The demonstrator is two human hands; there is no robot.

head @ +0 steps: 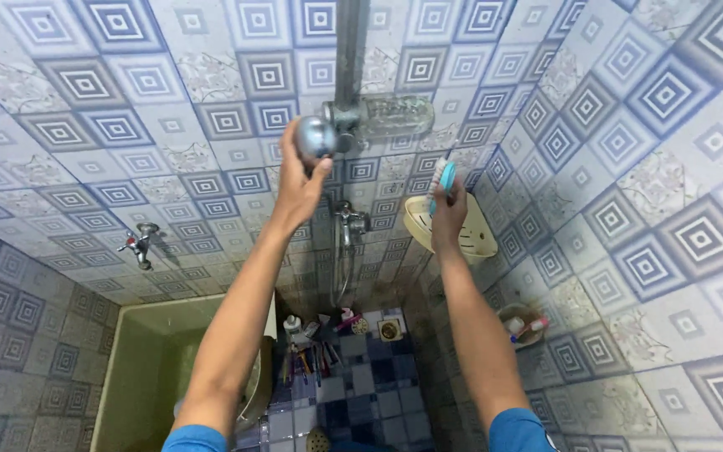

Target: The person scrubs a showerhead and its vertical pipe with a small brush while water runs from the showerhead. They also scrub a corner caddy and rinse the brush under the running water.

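The left hand (299, 180) is wrapped around the round chrome metal knob (315, 136) of the wall-mounted shower valve on the grey vertical pipe (350, 50), while the right hand (449, 213) pinches a small white and turquoise tube (441, 182), possibly a toothbrush or cleanser, just over the cream plastic corner shelf (472, 238) on the blue patterned tile wall (671, 209). Turning the knob too far could bring a sudden spray down on both arms, and with fingers wet the tube might slip past the shelf rim to the floor
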